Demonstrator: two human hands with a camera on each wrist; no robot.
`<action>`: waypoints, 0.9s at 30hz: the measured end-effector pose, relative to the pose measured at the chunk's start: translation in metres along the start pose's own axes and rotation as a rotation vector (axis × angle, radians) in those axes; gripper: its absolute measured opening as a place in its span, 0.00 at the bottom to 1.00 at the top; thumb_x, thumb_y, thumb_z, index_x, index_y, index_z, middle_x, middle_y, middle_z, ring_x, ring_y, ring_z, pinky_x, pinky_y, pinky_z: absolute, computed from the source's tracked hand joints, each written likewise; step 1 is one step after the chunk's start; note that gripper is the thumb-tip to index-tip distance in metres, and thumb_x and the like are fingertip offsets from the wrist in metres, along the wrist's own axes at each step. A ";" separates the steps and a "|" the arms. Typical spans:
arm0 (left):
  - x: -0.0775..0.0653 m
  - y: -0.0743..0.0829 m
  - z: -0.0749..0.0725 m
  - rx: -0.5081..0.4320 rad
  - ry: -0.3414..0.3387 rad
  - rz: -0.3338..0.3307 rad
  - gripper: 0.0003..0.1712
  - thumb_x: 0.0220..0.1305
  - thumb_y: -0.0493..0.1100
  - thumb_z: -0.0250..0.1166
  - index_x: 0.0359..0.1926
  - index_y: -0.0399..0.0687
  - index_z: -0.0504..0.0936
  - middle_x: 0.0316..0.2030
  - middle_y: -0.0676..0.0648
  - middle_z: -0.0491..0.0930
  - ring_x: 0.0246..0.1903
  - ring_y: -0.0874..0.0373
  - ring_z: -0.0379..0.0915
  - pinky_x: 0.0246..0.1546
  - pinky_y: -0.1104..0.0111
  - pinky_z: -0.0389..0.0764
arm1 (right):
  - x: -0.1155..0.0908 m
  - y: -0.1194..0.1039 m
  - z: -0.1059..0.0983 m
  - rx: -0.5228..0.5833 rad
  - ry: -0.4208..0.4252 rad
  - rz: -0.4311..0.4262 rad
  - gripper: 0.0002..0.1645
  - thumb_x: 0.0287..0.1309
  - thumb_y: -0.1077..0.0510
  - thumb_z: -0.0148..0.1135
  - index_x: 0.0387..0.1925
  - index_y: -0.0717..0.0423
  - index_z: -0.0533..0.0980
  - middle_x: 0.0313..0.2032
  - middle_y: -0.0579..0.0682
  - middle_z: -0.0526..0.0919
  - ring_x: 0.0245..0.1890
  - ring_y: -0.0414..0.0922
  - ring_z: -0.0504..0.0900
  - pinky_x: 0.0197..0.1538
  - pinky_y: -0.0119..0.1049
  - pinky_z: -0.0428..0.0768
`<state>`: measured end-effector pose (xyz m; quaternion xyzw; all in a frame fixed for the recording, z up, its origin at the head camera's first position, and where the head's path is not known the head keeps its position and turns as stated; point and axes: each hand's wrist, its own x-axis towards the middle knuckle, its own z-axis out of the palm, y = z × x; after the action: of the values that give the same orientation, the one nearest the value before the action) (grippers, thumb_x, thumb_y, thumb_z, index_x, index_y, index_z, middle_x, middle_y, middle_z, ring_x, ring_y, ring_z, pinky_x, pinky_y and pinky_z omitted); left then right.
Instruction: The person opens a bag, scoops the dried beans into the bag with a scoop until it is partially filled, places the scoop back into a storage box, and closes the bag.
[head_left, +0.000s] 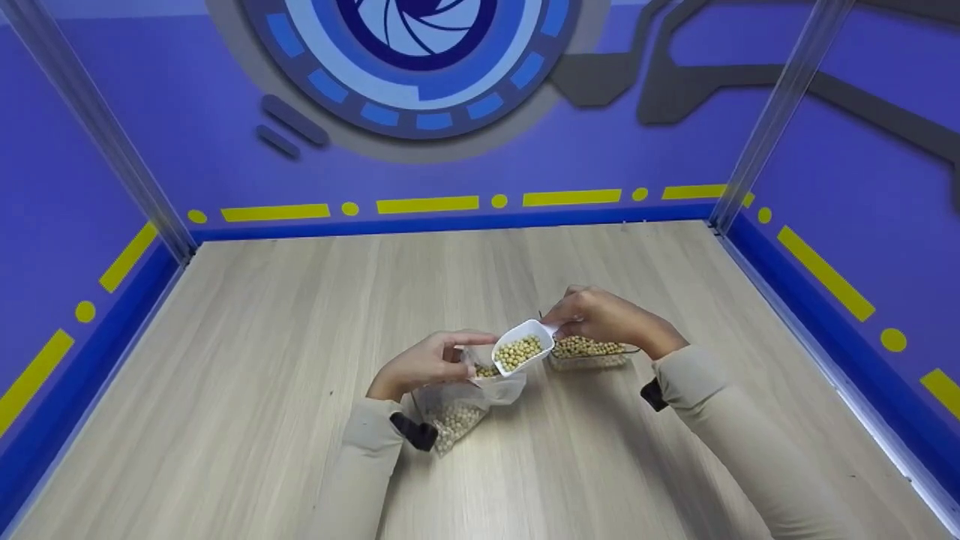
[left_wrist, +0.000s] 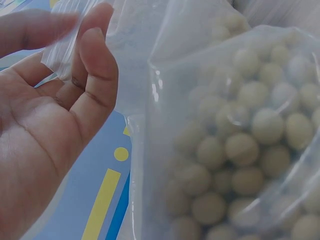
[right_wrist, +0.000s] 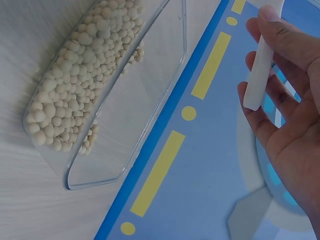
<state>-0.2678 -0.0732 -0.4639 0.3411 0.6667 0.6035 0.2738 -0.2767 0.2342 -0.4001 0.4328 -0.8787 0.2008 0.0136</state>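
My right hand (head_left: 606, 319) grips a white scoop (head_left: 534, 331) by its handle (right_wrist: 260, 75). Round pale-yellow beans (head_left: 517, 352) lie in the scoop's bowl, which hangs over the mouth of a clear plastic bag (head_left: 508, 390). Between thumb and fingers, my left hand (head_left: 424, 364) pinches the bag's top edge, and the left wrist view shows the fingers on its clear strip (left_wrist: 62, 62). More of the same beans (left_wrist: 242, 150) fill the lower part of the bag. Part of the bag's opening is hidden behind the scoop.
Just right of the bag, below my right hand, stands a clear rectangular container (right_wrist: 125, 117) partly filled with beans (right_wrist: 80, 75). Both rest on a light wood table (head_left: 270, 360). Blue panels (head_left: 480, 169) wall the table at the back and both sides.
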 end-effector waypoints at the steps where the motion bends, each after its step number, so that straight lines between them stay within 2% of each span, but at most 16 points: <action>1: 0.000 0.000 0.000 0.009 0.002 0.001 0.32 0.60 0.26 0.56 0.67 0.35 0.66 0.46 0.33 0.76 0.32 0.68 0.74 0.32 0.75 0.76 | 0.000 0.000 0.000 -0.008 0.000 -0.009 0.14 0.49 0.65 0.70 0.41 0.57 0.85 0.38 0.49 0.88 0.36 0.45 0.80 0.41 0.39 0.79; 5: 0.000 -0.001 0.000 0.040 0.012 0.018 0.32 0.60 0.26 0.57 0.67 0.33 0.66 0.54 0.29 0.73 0.32 0.69 0.74 0.33 0.75 0.76 | 0.001 -0.001 -0.001 -0.032 -0.006 -0.032 0.15 0.48 0.64 0.70 0.41 0.58 0.85 0.38 0.50 0.88 0.37 0.47 0.81 0.43 0.41 0.78; 11: 0.000 -0.003 -0.001 0.042 0.007 0.024 0.32 0.60 0.26 0.56 0.67 0.31 0.65 0.55 0.24 0.70 0.31 0.69 0.74 0.32 0.75 0.76 | 0.001 -0.002 -0.002 -0.028 -0.014 -0.032 0.15 0.48 0.64 0.70 0.41 0.58 0.85 0.38 0.50 0.88 0.37 0.47 0.81 0.43 0.41 0.77; 18: 0.000 -0.001 -0.001 0.050 0.000 0.028 0.32 0.60 0.26 0.57 0.67 0.33 0.66 0.58 0.27 0.70 0.30 0.69 0.72 0.31 0.75 0.75 | 0.001 -0.004 -0.003 -0.038 -0.014 -0.031 0.16 0.47 0.64 0.71 0.42 0.58 0.85 0.38 0.50 0.88 0.37 0.47 0.81 0.43 0.41 0.78; 20: 0.000 -0.001 0.000 0.053 0.003 0.028 0.32 0.60 0.26 0.57 0.67 0.34 0.66 0.57 0.28 0.71 0.30 0.69 0.71 0.32 0.74 0.75 | 0.001 -0.004 -0.003 -0.045 -0.016 -0.021 0.16 0.47 0.64 0.71 0.42 0.57 0.85 0.38 0.50 0.88 0.37 0.47 0.81 0.43 0.41 0.78; 25: 0.000 -0.003 0.000 0.059 0.010 0.028 0.31 0.60 0.27 0.57 0.66 0.33 0.67 0.43 0.35 0.75 0.27 0.69 0.70 0.32 0.74 0.75 | 0.001 -0.004 -0.003 -0.042 -0.024 0.018 0.16 0.48 0.64 0.71 0.42 0.57 0.85 0.39 0.50 0.88 0.38 0.46 0.81 0.44 0.41 0.78; 27: 0.000 -0.003 -0.001 0.064 0.012 0.026 0.31 0.60 0.26 0.57 0.66 0.34 0.67 0.43 0.39 0.76 0.27 0.69 0.70 0.32 0.74 0.75 | 0.001 -0.004 -0.003 -0.039 -0.023 0.021 0.16 0.47 0.64 0.71 0.43 0.58 0.85 0.39 0.50 0.88 0.38 0.47 0.81 0.44 0.42 0.79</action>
<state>-0.2686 -0.0736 -0.4668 0.3549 0.6828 0.5873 0.2508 -0.2744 0.2319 -0.3959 0.4255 -0.8871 0.1785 0.0099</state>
